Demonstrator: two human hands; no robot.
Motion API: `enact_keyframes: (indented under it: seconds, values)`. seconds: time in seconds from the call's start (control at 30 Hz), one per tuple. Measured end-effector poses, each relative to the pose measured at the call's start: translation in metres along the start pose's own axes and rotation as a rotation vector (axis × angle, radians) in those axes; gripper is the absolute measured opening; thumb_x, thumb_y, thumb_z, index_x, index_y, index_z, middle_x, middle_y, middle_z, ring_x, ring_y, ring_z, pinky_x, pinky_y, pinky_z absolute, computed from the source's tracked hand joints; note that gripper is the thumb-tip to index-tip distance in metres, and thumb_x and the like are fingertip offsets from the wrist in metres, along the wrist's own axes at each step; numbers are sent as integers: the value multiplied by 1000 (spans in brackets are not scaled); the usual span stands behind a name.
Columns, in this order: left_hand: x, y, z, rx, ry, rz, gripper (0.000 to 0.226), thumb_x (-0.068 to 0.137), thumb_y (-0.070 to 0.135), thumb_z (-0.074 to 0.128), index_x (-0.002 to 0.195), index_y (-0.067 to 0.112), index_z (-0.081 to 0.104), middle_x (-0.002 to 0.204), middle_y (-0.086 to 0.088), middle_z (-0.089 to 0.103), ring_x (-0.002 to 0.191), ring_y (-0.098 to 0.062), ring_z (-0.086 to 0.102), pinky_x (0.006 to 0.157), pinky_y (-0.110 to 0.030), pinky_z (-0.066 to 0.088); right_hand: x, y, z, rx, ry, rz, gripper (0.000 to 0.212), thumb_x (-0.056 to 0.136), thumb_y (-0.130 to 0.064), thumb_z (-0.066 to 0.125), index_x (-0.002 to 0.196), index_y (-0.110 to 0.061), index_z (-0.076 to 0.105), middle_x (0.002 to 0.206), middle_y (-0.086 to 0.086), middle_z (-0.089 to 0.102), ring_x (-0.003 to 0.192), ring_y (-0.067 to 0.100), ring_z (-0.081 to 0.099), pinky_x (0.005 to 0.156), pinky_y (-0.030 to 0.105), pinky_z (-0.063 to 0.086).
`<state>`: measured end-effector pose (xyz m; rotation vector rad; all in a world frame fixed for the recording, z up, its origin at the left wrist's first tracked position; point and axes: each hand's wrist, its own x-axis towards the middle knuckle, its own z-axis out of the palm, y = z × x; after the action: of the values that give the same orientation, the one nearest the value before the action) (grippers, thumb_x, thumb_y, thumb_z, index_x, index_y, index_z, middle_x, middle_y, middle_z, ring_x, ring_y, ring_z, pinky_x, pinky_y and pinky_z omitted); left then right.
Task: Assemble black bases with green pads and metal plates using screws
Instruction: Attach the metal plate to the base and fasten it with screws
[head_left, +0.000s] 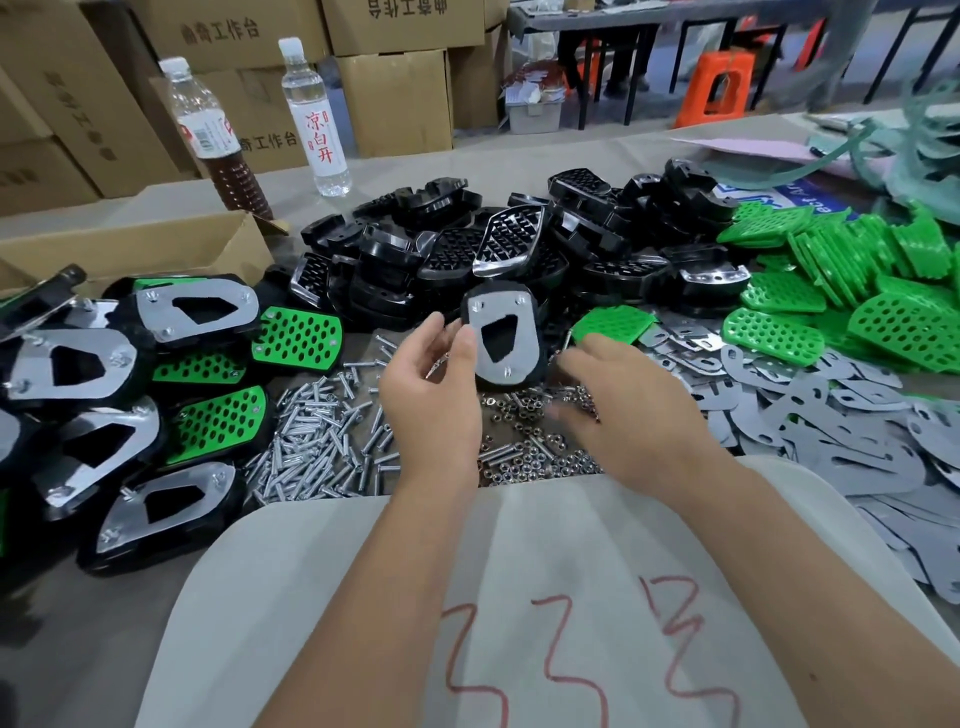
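- Left hand (434, 395) pinching half-built base (501, 338) upright, plate (496, 332) facing up, at 12 o'clock of nuts (535, 441).
- Right hand (618, 400) blurred over nuts, fingers loosely curled; grip impossible to tell.
- Risk: unfastened screw ends slipping back, shifting plate; nut dropping among loose screws (317, 441) at 9 o'clock.

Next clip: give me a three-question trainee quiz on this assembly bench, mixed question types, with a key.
1. True or false: the left hand holds a black base with its metal plate facing the camera.
2. The right hand reaches down over which pile? A) green pads B) nuts C) cardboard boxes
3. Fill in: the finished assemblies are stacked on the person's ____ side.

Key: 1 true. 2 B, the nuts lie under the fingers; whether one is pinched cannot be told. 3 left.
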<state>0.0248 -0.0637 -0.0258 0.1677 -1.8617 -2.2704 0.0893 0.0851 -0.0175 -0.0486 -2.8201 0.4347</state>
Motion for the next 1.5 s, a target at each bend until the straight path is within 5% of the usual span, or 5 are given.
enact_keyframes:
  seconds: [0.27,0.63,0.9,1.2,1.5]
  values:
    - [-3,11,-4,-555,-315,-435,24,98,-4,60,121,-5,62,114,-18,77,96,-21,78,79,-27,62,-1,0,-2,144,11,-9,4,94,-21,71,94,-25,70,93,-13,59,95,15,56,78,39,49]
    - [-2,17,-9,-664,-356,-538,38,104,-6,47,143,-9,48,126,-32,68,119,-48,67,84,-48,64,-2,2,-1,148,75,-3,21,89,-37,79,103,-23,73,103,-3,58,103,21,52,85,40,47]
    - [-3,17,-8,-645,-374,-521,46,100,-8,51,145,-11,44,128,-33,67,117,-43,69,89,-43,63,0,-4,-1,123,-31,-21,16,96,-35,71,91,-20,67,101,-3,54,102,20,44,87,38,42]
    - [-4,7,-2,-397,-287,-319,57,87,-21,64,132,7,43,111,-26,74,97,-36,78,81,-41,65,0,-1,-4,582,477,56,8,94,-7,72,89,-12,68,76,-9,65,72,10,61,68,22,49]
    - [-10,4,-1,-268,-457,-215,60,85,-17,71,131,12,46,103,-24,77,94,-36,78,77,-43,64,-1,-7,-1,561,505,-99,5,87,-6,80,87,-11,78,80,-4,69,73,10,60,69,26,50]
